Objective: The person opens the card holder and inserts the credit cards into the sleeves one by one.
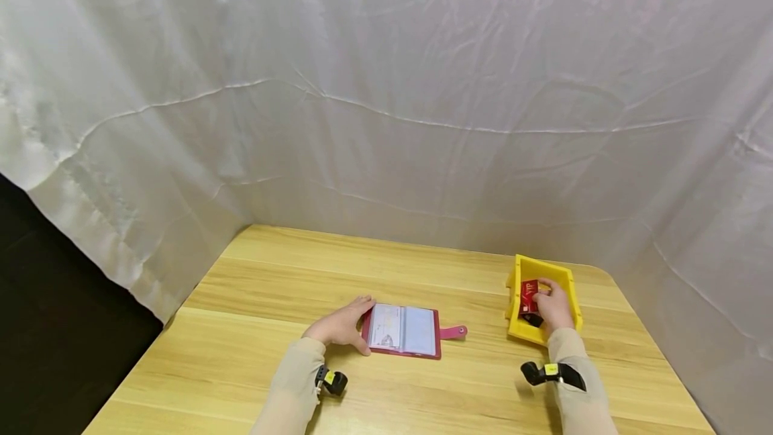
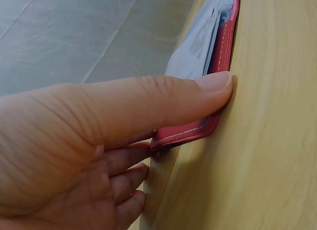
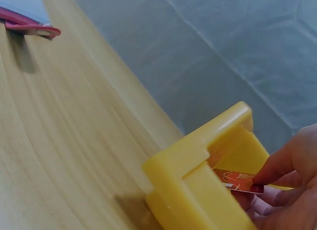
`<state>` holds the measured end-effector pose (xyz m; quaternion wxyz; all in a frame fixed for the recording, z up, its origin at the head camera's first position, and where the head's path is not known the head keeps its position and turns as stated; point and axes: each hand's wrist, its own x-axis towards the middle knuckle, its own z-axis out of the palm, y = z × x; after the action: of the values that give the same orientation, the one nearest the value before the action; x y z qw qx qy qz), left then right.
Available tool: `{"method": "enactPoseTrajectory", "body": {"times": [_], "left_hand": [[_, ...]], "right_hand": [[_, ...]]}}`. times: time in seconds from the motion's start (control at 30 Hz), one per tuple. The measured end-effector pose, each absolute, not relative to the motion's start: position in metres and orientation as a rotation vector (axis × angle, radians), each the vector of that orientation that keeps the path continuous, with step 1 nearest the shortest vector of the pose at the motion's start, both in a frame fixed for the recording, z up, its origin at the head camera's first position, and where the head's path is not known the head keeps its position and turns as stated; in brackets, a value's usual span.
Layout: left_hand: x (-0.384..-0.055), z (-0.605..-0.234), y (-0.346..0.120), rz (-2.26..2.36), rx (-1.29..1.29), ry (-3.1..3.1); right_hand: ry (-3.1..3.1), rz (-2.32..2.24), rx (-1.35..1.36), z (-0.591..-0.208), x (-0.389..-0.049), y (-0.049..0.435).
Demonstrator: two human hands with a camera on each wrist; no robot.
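A red card holder (image 1: 439, 335) lies spread on the table, its clear sleeves (image 1: 419, 329) facing up and a printed card (image 1: 385, 326) in the left sleeve. My left hand (image 1: 342, 324) holds its left end, thumb along the near edge and fingers at the far edge. In the left wrist view the thumb lies across the red cover (image 2: 185, 133). On the right, my right hand (image 1: 554, 304) reaches into a yellow bin (image 1: 540, 266) and pinches a red card (image 1: 528, 294) with VIP lettering. The right wrist view shows the thumb on this card (image 3: 233, 179) inside the bin wall.
A pink snap strap (image 1: 454, 332) sticks out from the card holder toward the bin. Dark material (image 1: 534, 319) shows below the red card in the bin. A pale curtain (image 1: 386, 119) hangs behind the wooden table (image 1: 423, 395) and along its sides.
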<state>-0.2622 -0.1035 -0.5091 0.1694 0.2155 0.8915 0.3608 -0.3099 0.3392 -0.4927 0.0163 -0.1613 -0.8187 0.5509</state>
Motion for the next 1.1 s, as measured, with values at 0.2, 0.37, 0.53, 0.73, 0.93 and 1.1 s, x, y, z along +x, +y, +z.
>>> {"method": "enactPoseTrajectory", "body": {"times": [0.2, 0.37, 0.53, 0.73, 0.93, 1.1], "left_hand": [[-0.262, -0.511, -0.103, 1.022, 0.618, 2.535], [-0.262, -0.51, -0.103, 1.011, 0.614, 2.543], [-0.262, -0.508, -0.102, 1.008, 0.616, 2.542], [-0.262, -0.508, -0.102, 0.999, 0.611, 2.543], [-0.264, -0.505, -0.103, 0.998, 0.608, 2.535], [-0.267, -0.502, -0.102, 1.04, 0.571, 2.498]], "right_hand": [[-2.503, 1.614, -0.5, -0.484, -0.304, 0.34], [-2.454, 1.625, -0.511, -0.474, -0.297, 0.341], [-2.4, 1.679, -0.52, -0.466, -0.289, 0.342], [-2.277, 1.797, -0.563, -0.457, -0.279, 0.338], [-2.223, 1.83, -0.547, -0.45, -0.268, 0.328], [-2.186, 1.882, -0.47, -0.444, -0.261, 0.312]]}}
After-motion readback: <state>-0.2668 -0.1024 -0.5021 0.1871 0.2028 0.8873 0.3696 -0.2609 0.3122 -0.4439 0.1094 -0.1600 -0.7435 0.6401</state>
